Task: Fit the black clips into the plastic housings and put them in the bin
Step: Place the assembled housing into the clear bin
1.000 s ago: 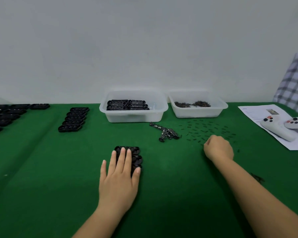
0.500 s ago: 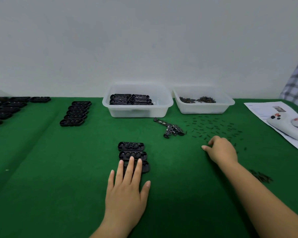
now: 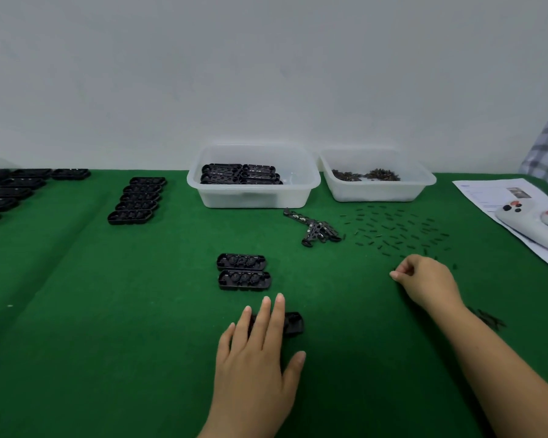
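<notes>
Two black plastic housings (image 3: 241, 262) (image 3: 244, 280) lie side by side on the green mat. A third housing (image 3: 293, 324) sits nearer to me, mostly covered by my left hand (image 3: 257, 358), which rests flat on it with fingers spread. Small black clips (image 3: 396, 229) are scattered on the mat to the right. My right hand (image 3: 424, 279) hovers at the near edge of that scatter, thumb and forefinger pinched together; whether a clip is between them is too small to tell. The white bin (image 3: 253, 197) at the back holds several housings.
A second white bin (image 3: 377, 192) holds small dark parts. Black strip parts (image 3: 317, 229) lie in front of the bins. More housings stand in a row (image 3: 136, 200) and at the far left (image 3: 10, 191). White controllers (image 3: 525, 226) rest on paper (image 3: 487, 191) at the right.
My left hand has slid the nearest housing toward me, away from the other two. My right hand has drawn back from the scattered clips with its fingers pinched.
</notes>
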